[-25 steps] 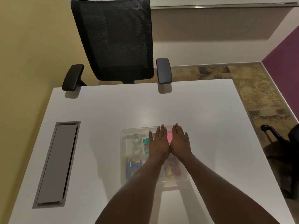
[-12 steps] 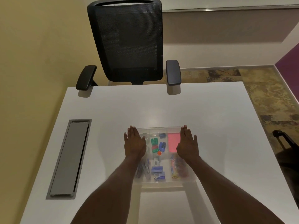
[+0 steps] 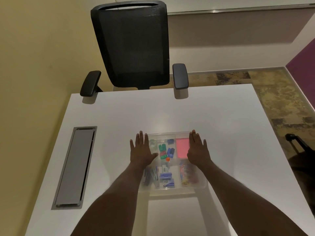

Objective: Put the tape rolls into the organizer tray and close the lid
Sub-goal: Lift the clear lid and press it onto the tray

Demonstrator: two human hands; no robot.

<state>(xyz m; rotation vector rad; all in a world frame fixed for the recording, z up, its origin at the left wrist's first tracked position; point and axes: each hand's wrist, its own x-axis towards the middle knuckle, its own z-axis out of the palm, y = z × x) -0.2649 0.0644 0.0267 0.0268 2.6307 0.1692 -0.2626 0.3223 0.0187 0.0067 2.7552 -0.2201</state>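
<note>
A clear plastic organizer tray [image 3: 172, 189] sits on the white table in front of me, with a clear lid lying flat over it. Clear tape rolls [image 3: 153, 144] show through the lid in the far left compartment. My left hand [image 3: 141, 150] lies flat, fingers spread, on the tray's left edge. My right hand [image 3: 197, 150] lies flat on the right edge, beside a pink pad [image 3: 182, 148]. Neither hand holds anything. Green and blue clips, a small orange ball, staple boxes and coloured clips fill the other compartments.
A black mesh office chair [image 3: 134, 48] stands at the table's far edge. A grey cable hatch [image 3: 73, 167] is set into the table on the left. The table's right edge drops to patterned carpet, where a dark object [image 3: 296, 147] stands.
My hands were together at the middle of the lid; they have slid apart to the tray's left and right edges, uncovering the middle compartments. The view has shifted slightly.
</note>
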